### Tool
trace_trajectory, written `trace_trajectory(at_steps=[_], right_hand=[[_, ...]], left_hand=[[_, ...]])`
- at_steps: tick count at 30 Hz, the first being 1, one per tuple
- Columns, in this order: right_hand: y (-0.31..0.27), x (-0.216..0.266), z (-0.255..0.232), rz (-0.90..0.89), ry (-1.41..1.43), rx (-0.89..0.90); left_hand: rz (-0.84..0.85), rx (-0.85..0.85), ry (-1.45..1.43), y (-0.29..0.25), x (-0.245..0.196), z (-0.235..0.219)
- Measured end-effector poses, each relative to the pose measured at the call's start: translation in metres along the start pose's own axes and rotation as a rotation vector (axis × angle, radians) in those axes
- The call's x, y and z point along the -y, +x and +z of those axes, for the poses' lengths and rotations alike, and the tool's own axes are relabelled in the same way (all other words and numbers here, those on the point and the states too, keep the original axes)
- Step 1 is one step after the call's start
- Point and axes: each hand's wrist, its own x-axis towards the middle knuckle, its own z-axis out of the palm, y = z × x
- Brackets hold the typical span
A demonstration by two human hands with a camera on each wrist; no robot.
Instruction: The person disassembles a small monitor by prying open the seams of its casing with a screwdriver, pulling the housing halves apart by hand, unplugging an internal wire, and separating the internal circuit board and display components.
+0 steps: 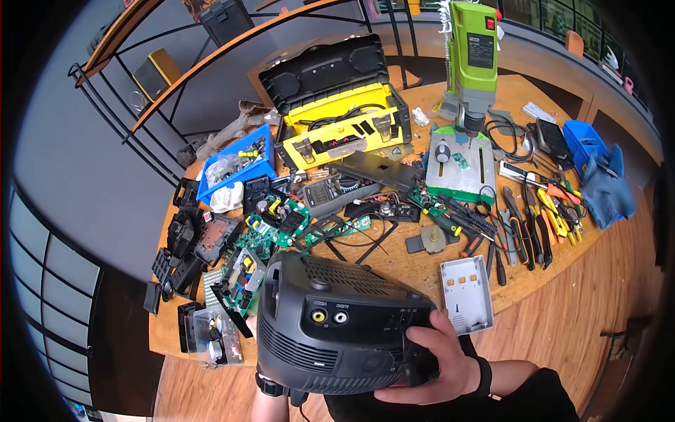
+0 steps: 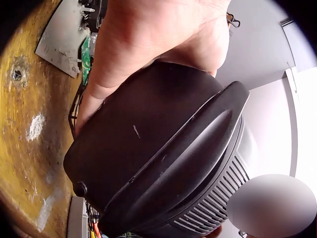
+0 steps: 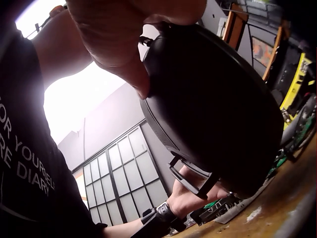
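Note:
Both hands hold up a bulky black plastic-cased device [image 1: 337, 309], which looks like a small portable TV, over the near table edge. Its panel with the yellow VIDEO jack [image 1: 318, 316] and white AUDIO jack [image 1: 340, 318] faces the head camera. My right hand [image 1: 446, 366] grips the right end, thumb and fingers spread over the casing. In the left wrist view my left hand [image 2: 158, 34] curves around the other end; the head view hides most of it behind the casing. A folding handle or bracket [image 3: 190, 176] sticks out in the right wrist view.
Behind lie green circuit boards [image 1: 281, 221], a multimeter [image 1: 334, 193] and a blue parts bin [image 1: 239, 165]. An opened yellow-and-black toolbox [image 1: 341, 133] and a green drill press [image 1: 472, 63] stand farther back. Pliers and screwdrivers [image 1: 538, 225] cover the right, near a grey plastic tray [image 1: 467, 295].

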Motion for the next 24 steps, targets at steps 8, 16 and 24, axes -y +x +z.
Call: trace_trajectory(at_steps=[8,16,24], right_hand=[[0.0,0.001,-0.003,-0.058,-0.052,0.062],[-0.013,0.007,0.002,-0.038,-0.141,0.096],[-0.024,0.001,0.004,-0.109,-0.226,0.063]], left_hand=[[-0.07,-0.01,-0.105,-0.013,0.007,-0.017],[-0.038,-0.046,-0.176,0.001,0.004,-0.012],[-0.069,-0.061,-0.296,-0.01,0.009,-0.027]])
